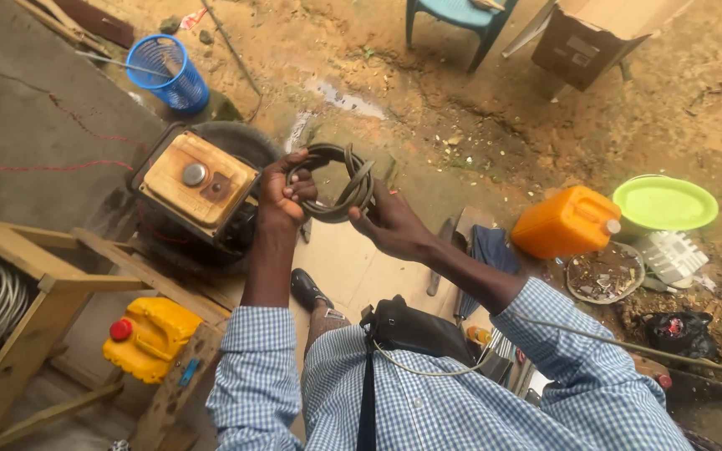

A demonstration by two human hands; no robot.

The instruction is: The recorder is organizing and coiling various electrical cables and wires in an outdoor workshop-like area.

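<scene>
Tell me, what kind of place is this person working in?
Probably an outdoor repair yard or makeshift workshop on bare dirt. A small generator sits on a tyre, jerrycans stand about, and both hands hold a coil of dark cable.

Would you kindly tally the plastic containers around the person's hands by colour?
Yellow jerrycan: 1
Orange jerrycan: 1
Blue basket: 1
Green basin: 1
Total: 4
Both the left hand and the right hand grip the coiled dark cable, apart from all four.
</scene>
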